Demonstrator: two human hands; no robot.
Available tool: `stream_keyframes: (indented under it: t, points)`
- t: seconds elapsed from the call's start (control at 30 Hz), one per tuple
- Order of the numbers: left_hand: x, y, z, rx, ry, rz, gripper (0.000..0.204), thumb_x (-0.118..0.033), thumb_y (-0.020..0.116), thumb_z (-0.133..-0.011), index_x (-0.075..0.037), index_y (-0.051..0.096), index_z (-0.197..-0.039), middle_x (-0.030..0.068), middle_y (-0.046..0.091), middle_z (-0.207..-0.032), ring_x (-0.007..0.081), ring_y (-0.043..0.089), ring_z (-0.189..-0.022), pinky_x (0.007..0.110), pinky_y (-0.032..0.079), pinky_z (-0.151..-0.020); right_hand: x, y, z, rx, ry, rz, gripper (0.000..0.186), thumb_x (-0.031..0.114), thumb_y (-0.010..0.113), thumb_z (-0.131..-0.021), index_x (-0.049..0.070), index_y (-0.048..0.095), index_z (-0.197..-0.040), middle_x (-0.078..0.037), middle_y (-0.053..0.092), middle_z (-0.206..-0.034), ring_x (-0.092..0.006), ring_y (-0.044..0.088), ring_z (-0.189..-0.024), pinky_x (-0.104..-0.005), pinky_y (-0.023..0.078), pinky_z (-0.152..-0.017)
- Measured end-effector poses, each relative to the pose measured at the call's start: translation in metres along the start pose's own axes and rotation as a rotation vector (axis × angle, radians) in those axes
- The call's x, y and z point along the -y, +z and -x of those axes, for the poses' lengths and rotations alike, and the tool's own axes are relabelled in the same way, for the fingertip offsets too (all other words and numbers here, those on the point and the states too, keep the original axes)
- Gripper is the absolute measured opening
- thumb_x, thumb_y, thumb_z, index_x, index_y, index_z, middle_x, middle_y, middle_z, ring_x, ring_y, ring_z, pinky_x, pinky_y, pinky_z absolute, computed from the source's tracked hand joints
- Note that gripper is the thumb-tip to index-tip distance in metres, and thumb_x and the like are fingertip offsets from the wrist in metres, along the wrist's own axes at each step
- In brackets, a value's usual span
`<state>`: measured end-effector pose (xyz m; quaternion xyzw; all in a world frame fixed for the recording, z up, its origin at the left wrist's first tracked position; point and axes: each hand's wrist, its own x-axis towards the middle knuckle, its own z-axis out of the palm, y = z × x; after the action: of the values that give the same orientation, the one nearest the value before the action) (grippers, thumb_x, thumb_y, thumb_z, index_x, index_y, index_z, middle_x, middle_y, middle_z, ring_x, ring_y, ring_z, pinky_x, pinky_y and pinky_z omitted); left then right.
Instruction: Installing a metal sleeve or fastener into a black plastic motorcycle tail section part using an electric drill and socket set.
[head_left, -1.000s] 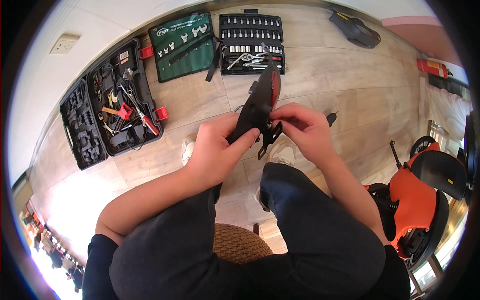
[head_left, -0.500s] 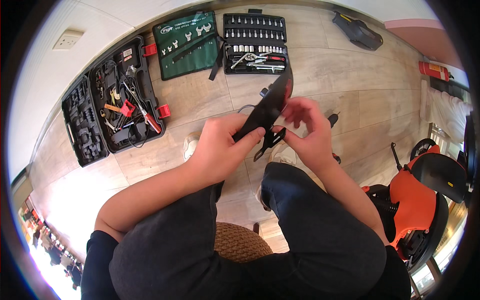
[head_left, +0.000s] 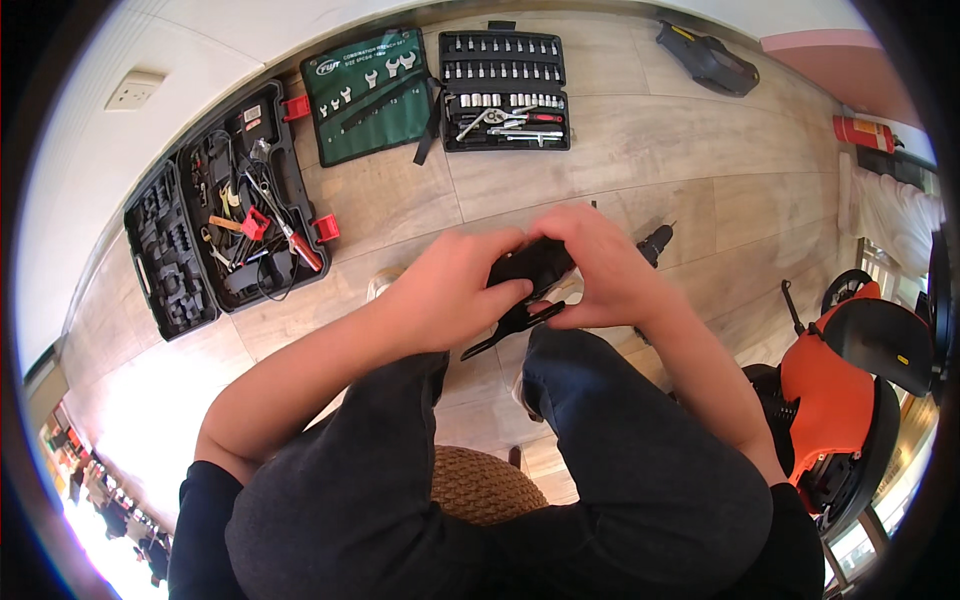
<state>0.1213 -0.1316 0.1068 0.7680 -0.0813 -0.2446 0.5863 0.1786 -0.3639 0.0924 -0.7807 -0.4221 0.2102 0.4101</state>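
Observation:
Between my hands, above the floor just ahead of my knees, is a dark black part (head_left: 535, 266) whose exact kind I cannot make out. A slim black bracket-like piece (head_left: 505, 328) juts from its near side, toward my lap. My left hand (head_left: 450, 285) is closed on the part's left side, thumb lying across the top. On the other side my right hand (head_left: 605, 262) wraps round the right end, its fingers over the far edge and its thumb near the bracket-like piece. My fingers hide much of the part.
An open toolbox (head_left: 265, 200) lies at left, beside a green wrench pouch (head_left: 385, 125) and a socket set (head_left: 505, 85). Right of my hands is a black power drill (head_left: 655, 245). Further right are an orange scooter-like vehicle (head_left: 830, 385), a fire extinguisher (head_left: 862, 133) and a dark grey shell (head_left: 708, 62).
The black part has turned from tall and upright to lower and flatter. My right hand has moved from loosely beside it to gripping its right end. The bracket-like piece now points lower left.

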Motion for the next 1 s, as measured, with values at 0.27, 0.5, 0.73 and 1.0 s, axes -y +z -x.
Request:
stream_keyframes:
  t: [0.27,0.5,0.73,1.0]
  points:
    - [-0.006,-0.017,-0.013,-0.099,0.117,-0.193,0.027,-0.027,0.067,-0.098,-0.001,0.06,-0.104,0.0176,0.068,-0.093,0.0302,0.067,-0.087,0.037,0.05,-0.077,-0.014,0.021,0.017,-0.159,-0.064,0.002,0.068,0.015,0.091,-0.063,0.012,0.054,-0.119,-0.009,0.061,-0.106,-0.0363,0.059,-0.098,-0.046,0.047,-0.086]
    - [0.029,-0.002,0.051,-0.423,0.167,0.309,0.047,-0.035,0.037,-0.112,-0.001,0.053,-0.083,0.0029,0.049,-0.078,0.0136,0.041,-0.071,0.028,0.038,-0.068,-0.018,0.01,0.028,-0.448,-0.24,0.475,0.058,0.014,0.089,-0.063,0.014,0.056,-0.111,-0.005,0.058,-0.096,-0.026,0.055,-0.077,-0.0406,0.043,-0.067]
    - [0.031,0.027,0.031,0.167,-0.368,1.198,0.05,-0.055,0.062,-0.099,-0.012,0.058,-0.124,-0.0037,0.06,-0.115,0.0095,0.046,-0.093,0.028,0.039,-0.084,-0.018,0.006,0.015,-0.635,-0.437,0.689,0.044,0.011,0.074,-0.07,0.019,0.057,-0.11,0.0,0.058,-0.097,-0.0169,0.052,-0.071,-0.0349,0.038,-0.069]
    - [0.036,0.04,0.018,-0.079,-0.1,1.548,0.045,-0.033,0.074,-0.095,-0.016,0.057,-0.133,-0.0001,0.062,-0.132,0.0128,0.056,-0.117,0.036,0.044,-0.098,-0.01,0.022,0.003,-0.716,-0.463,0.635,0.04,0.014,0.07,-0.074,0.02,0.059,-0.113,0.001,0.06,-0.1,-0.0149,0.054,-0.073,-0.037,0.036,-0.074]
